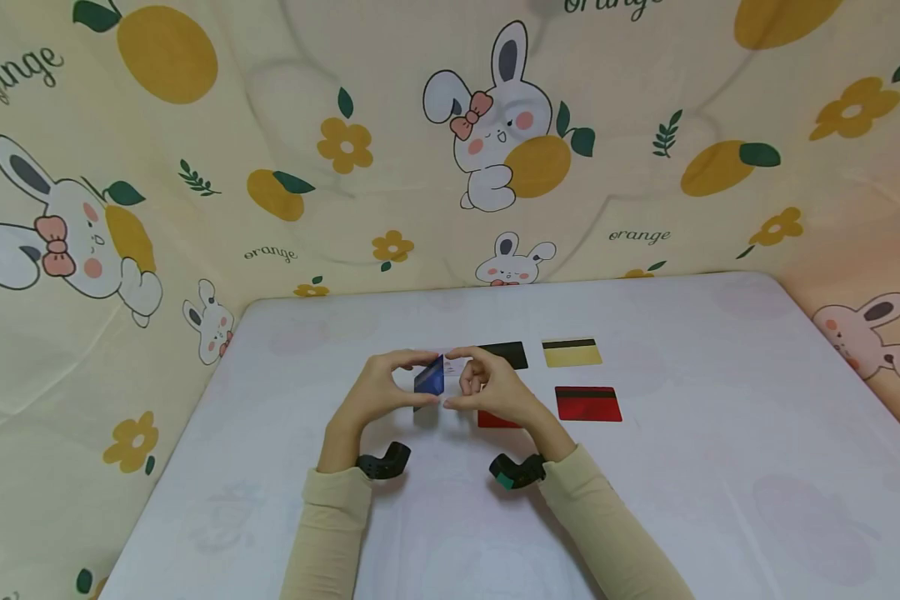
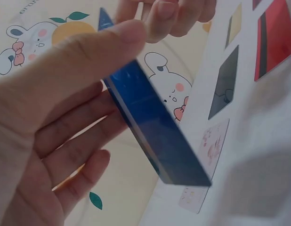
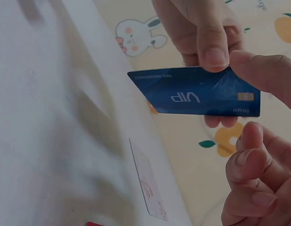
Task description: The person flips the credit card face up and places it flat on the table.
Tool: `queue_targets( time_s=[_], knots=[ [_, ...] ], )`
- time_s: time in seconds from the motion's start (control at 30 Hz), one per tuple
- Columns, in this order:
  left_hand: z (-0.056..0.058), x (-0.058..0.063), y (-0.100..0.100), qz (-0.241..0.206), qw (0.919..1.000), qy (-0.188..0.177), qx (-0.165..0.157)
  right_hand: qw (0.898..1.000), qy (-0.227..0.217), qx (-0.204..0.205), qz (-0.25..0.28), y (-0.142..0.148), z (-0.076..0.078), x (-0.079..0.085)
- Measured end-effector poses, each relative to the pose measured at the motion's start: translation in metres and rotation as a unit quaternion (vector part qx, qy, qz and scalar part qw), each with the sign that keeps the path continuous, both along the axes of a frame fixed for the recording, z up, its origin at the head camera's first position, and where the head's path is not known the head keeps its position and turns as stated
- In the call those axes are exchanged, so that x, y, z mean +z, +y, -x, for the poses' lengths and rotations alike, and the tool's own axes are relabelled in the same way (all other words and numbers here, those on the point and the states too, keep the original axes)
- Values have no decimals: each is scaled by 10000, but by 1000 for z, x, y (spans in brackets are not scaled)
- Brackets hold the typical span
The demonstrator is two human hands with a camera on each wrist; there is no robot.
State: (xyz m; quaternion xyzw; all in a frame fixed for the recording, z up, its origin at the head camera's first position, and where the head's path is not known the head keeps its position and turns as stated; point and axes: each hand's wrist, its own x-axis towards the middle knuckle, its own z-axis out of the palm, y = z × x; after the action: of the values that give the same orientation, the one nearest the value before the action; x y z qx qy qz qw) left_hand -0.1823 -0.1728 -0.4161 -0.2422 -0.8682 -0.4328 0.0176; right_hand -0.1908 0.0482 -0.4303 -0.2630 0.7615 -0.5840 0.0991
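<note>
My left hand (image 1: 378, 385) pinches a blue bank card (image 1: 429, 379) by its opposite edges, between thumb and fingers, holding it tilted above the table. A chip and the letters VIP show on the card's face (image 3: 197, 94) in the right wrist view; a stripe runs along its other side. At the card's end is my right hand (image 1: 498, 387), its thumb overlapping one edge beside the left thumb. Its index fingertip stands just off the opposite edge, the other fingers bent loosely. On the table behind the hands lies a pale pink-patterned card (image 2: 215, 146), partly hidden in the head view.
On the white table (image 1: 682, 500) lie a black card (image 1: 513, 355), a gold card (image 1: 572, 354), a red card (image 1: 588, 405) and a second red card (image 1: 498, 420) partly under the right hand. A printed cloth (image 1: 390, 75) hangs behind and at the sides.
</note>
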Motion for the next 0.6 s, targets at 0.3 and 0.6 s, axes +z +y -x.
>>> queue_targets(
  time_s=[0.3,0.6],
  knots=[
    [2,-2,-6,-648,9974,-287,162,9991,-345,73,255,-1,0,-1],
    [5,-7,-8,-1514,9876,-388,-126,9956,-676,187,628,-3,2,-9]
  ],
)
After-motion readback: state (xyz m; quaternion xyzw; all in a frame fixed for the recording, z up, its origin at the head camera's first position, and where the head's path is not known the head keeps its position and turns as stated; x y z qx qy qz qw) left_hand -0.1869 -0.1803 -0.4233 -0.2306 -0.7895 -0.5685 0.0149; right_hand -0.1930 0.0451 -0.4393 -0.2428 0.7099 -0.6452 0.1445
